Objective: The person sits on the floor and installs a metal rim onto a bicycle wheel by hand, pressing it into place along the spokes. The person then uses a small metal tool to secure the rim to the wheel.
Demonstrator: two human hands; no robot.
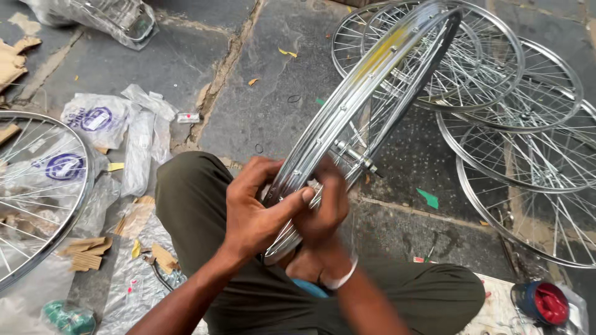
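On a cracked stone pavement littered with plastic wrappers and cardboard scraps, one chrome bicycle wheel rim [366, 93] stands on edge, its long axis slanting from the lap at lower centre toward the upper right. The left hand [254, 208] clamps its near edge, thumb across the metal; the right hand [323, 205], blurred, closes on the rim just beside it. About four finished spoked wheels [528, 142] overlap at right, one more wheel [37, 192] at left, and a red-capped tin [541, 303] sits lower right.

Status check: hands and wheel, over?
Left hand grips the rim, thumb across. Right hand at the spokes. Wheel propped on lap. Finished wheels stacked right.
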